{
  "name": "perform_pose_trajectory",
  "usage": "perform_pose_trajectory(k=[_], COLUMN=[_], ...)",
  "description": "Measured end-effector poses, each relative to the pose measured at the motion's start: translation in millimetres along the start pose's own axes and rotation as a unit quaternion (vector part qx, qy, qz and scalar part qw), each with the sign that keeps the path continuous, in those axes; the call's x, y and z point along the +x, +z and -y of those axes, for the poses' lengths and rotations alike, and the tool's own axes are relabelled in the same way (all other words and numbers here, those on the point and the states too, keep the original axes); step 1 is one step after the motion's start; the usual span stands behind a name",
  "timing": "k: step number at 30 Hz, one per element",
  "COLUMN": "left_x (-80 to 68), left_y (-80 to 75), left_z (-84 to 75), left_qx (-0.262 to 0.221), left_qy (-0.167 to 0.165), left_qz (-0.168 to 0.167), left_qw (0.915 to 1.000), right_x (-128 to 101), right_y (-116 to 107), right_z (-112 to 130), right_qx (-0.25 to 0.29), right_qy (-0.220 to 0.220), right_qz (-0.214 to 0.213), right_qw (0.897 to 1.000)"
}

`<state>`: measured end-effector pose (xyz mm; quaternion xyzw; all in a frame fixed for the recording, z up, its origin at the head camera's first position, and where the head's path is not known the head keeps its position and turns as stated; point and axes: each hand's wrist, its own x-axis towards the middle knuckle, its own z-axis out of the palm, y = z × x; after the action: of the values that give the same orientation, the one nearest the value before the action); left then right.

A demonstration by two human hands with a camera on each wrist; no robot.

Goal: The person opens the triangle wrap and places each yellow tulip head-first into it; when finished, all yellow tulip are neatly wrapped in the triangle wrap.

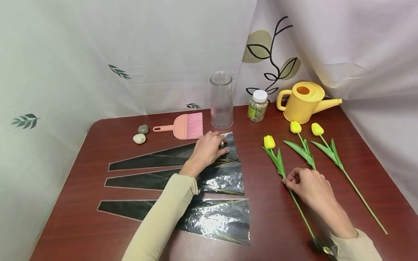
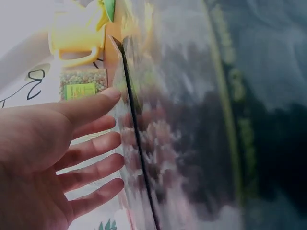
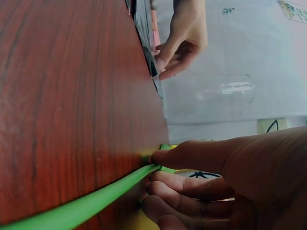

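1. The left hand (image 1: pixel 205 149) lies on the far wide end of the top cellophane sleeve (image 1: pixel 175 156), one of three dark, glossy tapered sleeves laid side by side on the left of the worktop (image 1: pixel 264 230)
2. In the left wrist view its fingers (image 2: pixel 96 143) are fairly straight and slightly spread, tips at the sleeve's edge; they touch rather than pinch it, as far as the views show
3. The sleeve looks thin, light and slippery, and probably creases and crackles easily; the open wide end is the likely place to take hold, since the narrow point gives little purchase
4. The right hand (image 1: pixel 313 188) is on the stem of the left tulip (image 1: pixel 280 170), which lies flat on the worktop to the right of the sleeves, yellow head toward the far edge
5. In the right wrist view the thumb and curled fingers (image 3: pixel 192 187) pinch the green stem (image 3: pixel 86 203) low against the worktop, just below the leaves
6. The tulip seems light, with a slender, flexible stem; mid-stem is a sound place to hold it, clear of the head and leaves
7. Two more yellow tulips (image 1: pixel 316 148) lie just to its right, untouched
8. Along the far edge stand a clear glass vase (image 1: pixel 221 100), a small jar (image 1: pixel 257 105) and a yellow watering can (image 1: pixel 305 102); a pink brush (image 1: pixel 184 126) and two pebbles (image 1: pixel 140 134) lie to the left
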<state>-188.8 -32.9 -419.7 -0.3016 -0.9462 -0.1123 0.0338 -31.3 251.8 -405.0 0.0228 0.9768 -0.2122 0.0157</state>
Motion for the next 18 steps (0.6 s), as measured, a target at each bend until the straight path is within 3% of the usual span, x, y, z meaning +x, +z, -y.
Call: perform_pose_trajectory(k=[4, 11, 18], left_x=[0.1, -1.4, -1.7], left_y=[0.2, 1.0, 0.3], left_z=[-0.2, 1.8, 0.6], left_qx=[-0.011, -0.054, -0.054], left_qy=[-0.008, -0.023, -0.017], left_qz=[-0.002, -0.045, -0.050], left_qw=[0.9999, 0.9972, 0.9971], right_x=[0.1, 1.1, 1.6], right_y=[0.6, -0.8, -2.1], right_z=[-0.8, -0.1, -5.4], right_qx=[0.003, 0.020, 0.053], right_qy=[-0.001, 0.010, 0.028], right_qz=[0.002, 0.000, 0.007], right_qw=[1.000, 1.000, 0.998])
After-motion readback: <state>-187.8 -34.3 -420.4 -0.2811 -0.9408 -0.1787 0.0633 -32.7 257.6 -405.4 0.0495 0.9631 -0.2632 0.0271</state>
